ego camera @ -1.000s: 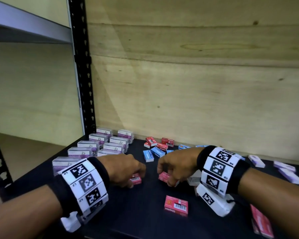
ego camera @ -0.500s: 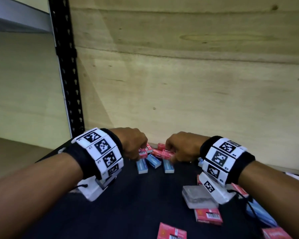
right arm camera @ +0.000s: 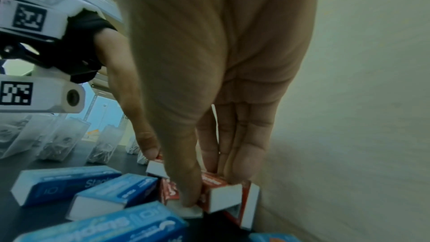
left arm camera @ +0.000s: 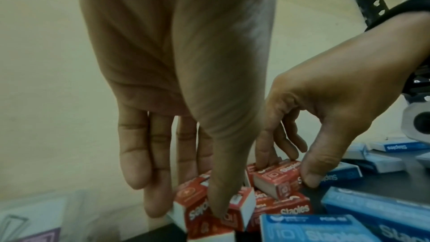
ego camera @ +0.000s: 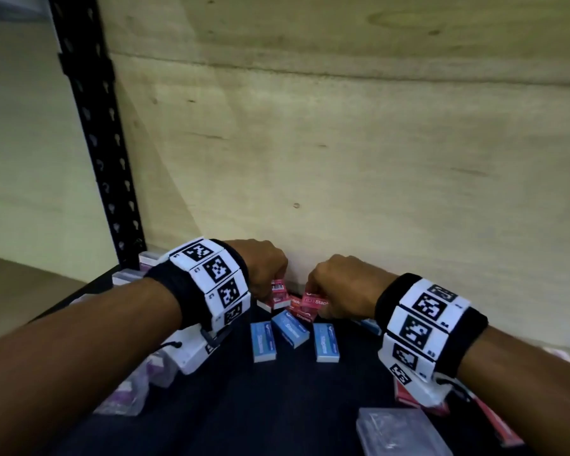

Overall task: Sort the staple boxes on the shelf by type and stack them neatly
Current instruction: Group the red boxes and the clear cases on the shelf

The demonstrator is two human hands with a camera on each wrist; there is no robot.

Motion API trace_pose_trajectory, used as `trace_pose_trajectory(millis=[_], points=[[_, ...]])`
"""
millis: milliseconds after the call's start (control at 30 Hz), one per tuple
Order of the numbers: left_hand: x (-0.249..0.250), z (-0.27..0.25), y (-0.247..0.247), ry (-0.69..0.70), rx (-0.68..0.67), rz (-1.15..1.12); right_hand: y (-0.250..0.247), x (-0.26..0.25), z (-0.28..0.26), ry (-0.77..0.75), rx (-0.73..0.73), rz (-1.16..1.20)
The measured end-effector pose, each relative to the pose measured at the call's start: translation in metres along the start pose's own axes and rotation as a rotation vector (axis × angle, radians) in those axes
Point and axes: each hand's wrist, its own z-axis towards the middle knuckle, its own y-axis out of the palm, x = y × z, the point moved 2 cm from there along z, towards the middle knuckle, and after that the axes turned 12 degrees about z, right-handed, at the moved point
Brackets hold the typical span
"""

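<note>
A small pile of red staple boxes (ego camera: pixel 298 302) lies at the back of the black shelf (ego camera: pixel 277 406), against the wooden panel. My left hand (ego camera: pixel 269 284) pinches one red box (ego camera: pixel 278 292) between thumb and fingers at the pile's left side; the left wrist view shows that box (left arm camera: pixel 193 203) resting among other red ones. My right hand (ego camera: pixel 329 287) pinches another red box (ego camera: pixel 313 301) on top of the pile, seen close in the right wrist view (right arm camera: pixel 216 189). Three blue staple boxes (ego camera: pixel 290 327) lie just in front.
Purple-and-clear boxes (ego camera: pixel 125 393) sit along the left under my forearm. A clear plastic box (ego camera: pixel 395 429) and more red boxes (ego camera: pixel 405 394) lie at the front right. The wooden back panel (ego camera: pixel 343 192) and a black upright post (ego camera: pixel 102 159) close in the shelf.
Both hands have moved from the front middle of the shelf to the back panel, each carrying a red box to the red pile. The camera has followed closer.
</note>
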Motion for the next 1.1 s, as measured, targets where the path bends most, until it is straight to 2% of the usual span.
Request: trace_pose_trajectory(millis=[133, 200, 267, 400, 500, 600, 833, 1100], points=[[-0.004, -0.003, 0.000, -0.040, 0.069, 0.041, 0.001, 0.003, -0.004, 0.004, 0.012, 0.007], [-0.005, -0.010, -0.004, -0.053, 0.099, 0.079, -0.003, 0.003, -0.011, 0.053, -0.043, 0.031], [-0.002, -0.016, -0.006, -0.018, 0.059, 0.062, -0.005, 0.003, -0.018, 0.094, -0.143, 0.055], [0.007, -0.020, 0.006, 0.065, -0.160, -0.128, -0.002, -0.002, -0.028, 0.122, -0.311, 0.028], [0.016, -0.027, 0.016, 0.040, -0.090, -0.029, 0.005, -0.005, -0.034, 0.124, -0.304, 0.035], [0.024, -0.030, 0.022, 0.032, -0.081, 0.032, 0.007, -0.006, -0.037, 0.117, -0.279, 0.039], [0.026, -0.038, 0.014, 0.032, -0.258, 0.005, 0.008, 0.004, -0.045, 0.144, -0.308, 0.046], [0.070, -0.036, -0.039, 0.138, -0.013, 0.125, -0.025, 0.063, -0.096, 0.292, -0.174, 0.054]])
